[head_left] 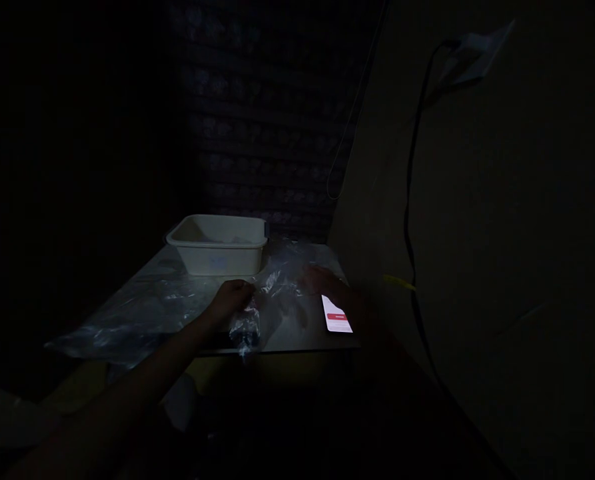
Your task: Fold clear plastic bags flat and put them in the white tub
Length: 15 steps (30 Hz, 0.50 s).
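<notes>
The room is very dark. My left hand (233,293) is closed, with the fingers pinched on a clear plastic sheet or bag (274,280) in front of the tub. Crumpled plastic hangs below this hand, over the table's front edge. My right hand (322,280) lies over the right part of the plastic, fingers stretched to the left and dimly lit. A lit phone (336,315) is on the table just below the right hand, which covers its upper part. Behind the left hand stands a white plastic tub (224,259); its contents are too dim to make out.
More clear plastic (142,307) spreads over the left of the small table (297,337) and past its edge. At the right is a wall with a socket (477,57), a hanging black cable (408,220) and a yellow tag (398,281). A patterned curtain or blind (257,133) hangs behind.
</notes>
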### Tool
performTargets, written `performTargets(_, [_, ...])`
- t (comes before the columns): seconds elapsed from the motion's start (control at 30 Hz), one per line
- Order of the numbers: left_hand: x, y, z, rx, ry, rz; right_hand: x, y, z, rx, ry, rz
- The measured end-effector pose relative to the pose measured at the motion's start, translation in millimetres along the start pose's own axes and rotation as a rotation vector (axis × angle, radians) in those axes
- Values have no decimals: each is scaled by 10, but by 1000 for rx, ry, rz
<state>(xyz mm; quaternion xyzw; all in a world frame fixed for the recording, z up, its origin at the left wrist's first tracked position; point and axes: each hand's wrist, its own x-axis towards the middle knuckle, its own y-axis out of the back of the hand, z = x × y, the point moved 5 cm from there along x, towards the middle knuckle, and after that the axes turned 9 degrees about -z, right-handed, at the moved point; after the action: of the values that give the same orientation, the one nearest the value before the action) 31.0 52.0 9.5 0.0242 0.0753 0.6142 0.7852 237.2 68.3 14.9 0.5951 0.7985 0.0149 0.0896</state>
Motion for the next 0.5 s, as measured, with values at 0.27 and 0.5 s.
performTargets(0.27, [74,104,-266,97,23,32,172,-256,220,-614,-15,-35])
performTargets(0.5, [-67,99,-151,800,128,-39,236,-336,195,-910,67,110])
